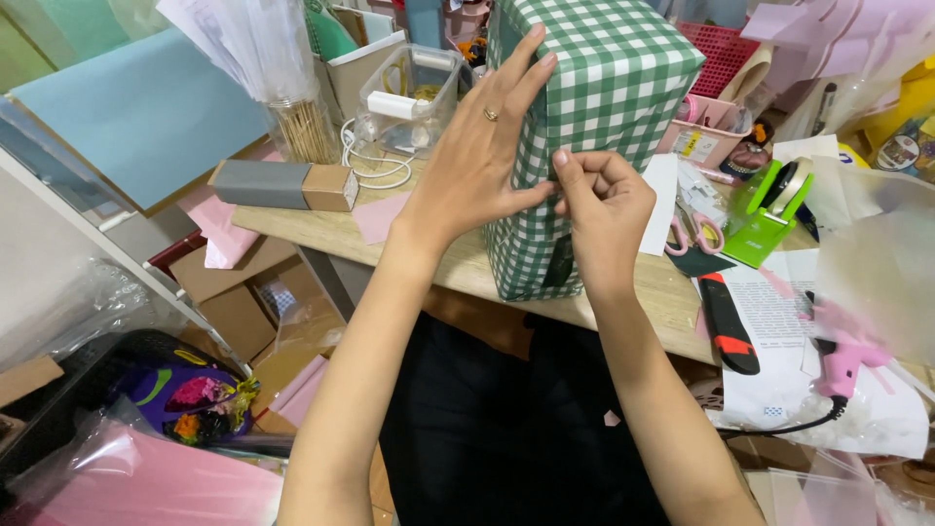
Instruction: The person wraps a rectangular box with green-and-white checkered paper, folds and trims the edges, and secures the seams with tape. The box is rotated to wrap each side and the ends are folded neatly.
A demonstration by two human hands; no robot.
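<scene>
One green-checked wrapped box [594,107] stands on the surface [292,229], left hand [477,161] flat open against it, right hand [604,200] pinching, probably tape, beside one green tape dispenser [765,219].

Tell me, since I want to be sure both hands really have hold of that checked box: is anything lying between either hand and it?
Nothing visible does. The left hand lies flat against the green checked box, and the right hand pinches at its wrapping seam, both touching the paper directly.
</scene>
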